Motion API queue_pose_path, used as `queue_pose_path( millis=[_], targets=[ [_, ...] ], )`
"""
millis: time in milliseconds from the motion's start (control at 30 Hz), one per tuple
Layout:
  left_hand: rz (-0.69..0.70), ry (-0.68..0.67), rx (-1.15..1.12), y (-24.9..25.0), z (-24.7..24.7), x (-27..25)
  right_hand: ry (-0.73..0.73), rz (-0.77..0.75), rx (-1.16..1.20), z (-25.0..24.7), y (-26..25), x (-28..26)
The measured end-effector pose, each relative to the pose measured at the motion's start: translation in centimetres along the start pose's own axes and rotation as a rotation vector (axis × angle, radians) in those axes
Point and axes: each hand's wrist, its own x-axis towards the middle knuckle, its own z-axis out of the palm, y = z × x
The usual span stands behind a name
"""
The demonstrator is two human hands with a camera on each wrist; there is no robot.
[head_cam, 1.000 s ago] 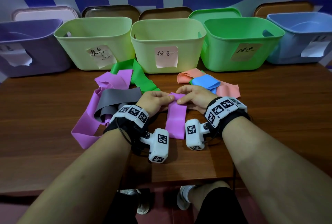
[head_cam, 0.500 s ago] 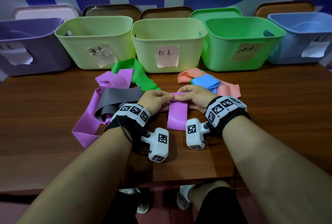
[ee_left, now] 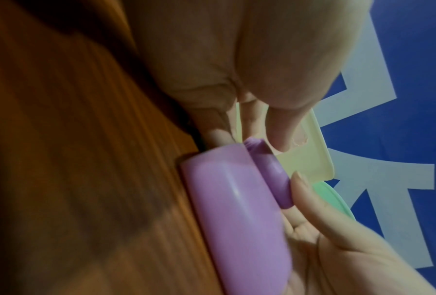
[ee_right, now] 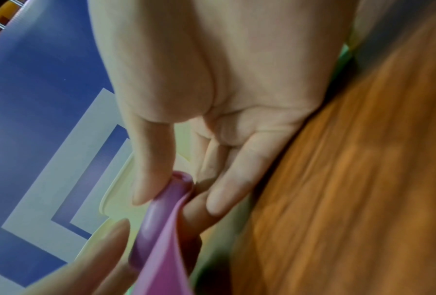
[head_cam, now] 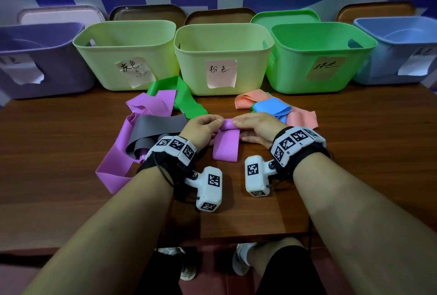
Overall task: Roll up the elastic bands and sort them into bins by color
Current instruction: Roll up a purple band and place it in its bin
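A purple elastic band (head_cam: 226, 144) lies on the wooden table (head_cam: 354, 152), its far end wound into a small roll (head_cam: 227, 124). My left hand (head_cam: 203, 128) pinches the roll's left end and my right hand (head_cam: 256, 126) pinches its right end. The left wrist view shows the roll (ee_left: 274, 175) between thumb and fingertips, with the flat tail (ee_left: 232, 209) trailing toward the camera. In the right wrist view the thumb presses the roll (ee_right: 158, 211) against the fingers. Five bins stand at the back: purple (head_cam: 35, 58), two pale yellow-green (head_cam: 127, 51) (head_cam: 224, 53), green (head_cam: 319, 53), blue (head_cam: 402, 46).
Loose bands lie behind my hands: a long purple one (head_cam: 113, 164) with a grey one (head_cam: 156, 126) at the left, green (head_cam: 186, 100) in the middle, pink (head_cam: 302, 118) and blue (head_cam: 272, 107) at the right. Lids lean against the wall behind the bins.
The roll has grown and the purple band's flat tail has become shorter, drawn away from me toward my fingers. Both hands stay at the same spot.
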Motion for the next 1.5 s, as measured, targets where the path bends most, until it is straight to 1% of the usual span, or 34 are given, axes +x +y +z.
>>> queue_pose_path(
  millis=[133, 300, 500, 600, 733, 833, 933, 967, 1100, 1200, 1367, 1500],
  targets=[
    [-0.009, 0.001, 0.058, -0.15, -0.12, 0.13, -0.012, -0.001, -0.036, 0.12, -0.07, -0.05],
    [-0.015, -0.015, 0.038, -0.29, -0.24, 0.15, -0.034, -0.017, -0.070, 0.19, -0.05, -0.09],
    [-0.051, -0.034, -0.136, -0.40, -0.58, 0.01, -0.050, 0.016, -0.078, 0.37, -0.32, -0.24],
    [-0.042, -0.035, -0.148, -0.45, -0.63, 0.09, -0.040, 0.026, -0.120, 0.44, -0.25, -0.04],
    [-0.041, -0.020, -0.169, -0.14, -0.38, -0.05, 0.012, 0.014, -0.033, 0.33, -0.03, 0.10],
    [-0.042, -0.046, -0.092, -0.12, -0.27, 0.00, 0.031, -0.012, 0.046, 0.27, 0.07, -0.05],
    [-0.022, -0.054, 0.016, -0.27, -0.23, 0.17, 0.044, -0.024, 0.060, 0.15, 0.08, -0.15],
    [-0.033, -0.059, 0.007, -0.21, -0.22, 0.13, 0.041, -0.022, 0.053, 0.12, 0.06, -0.13],
    [-0.100, -0.120, -0.168, 0.26, -0.19, -0.13, 0.016, -0.019, 0.008, 0.11, -0.16, -0.12],
    [-0.100, -0.101, -0.176, 0.30, -0.09, -0.19, 0.006, -0.025, -0.018, 0.11, -0.17, -0.21],
    [-0.075, -0.069, -0.206, 0.26, -0.14, -0.35, 0.021, 0.004, 0.064, 0.26, -0.14, -0.17],
    [-0.055, -0.069, -0.216, 0.36, -0.31, -0.60, -0.021, 0.020, -0.019, 0.22, -0.08, 0.06]
  ],
)
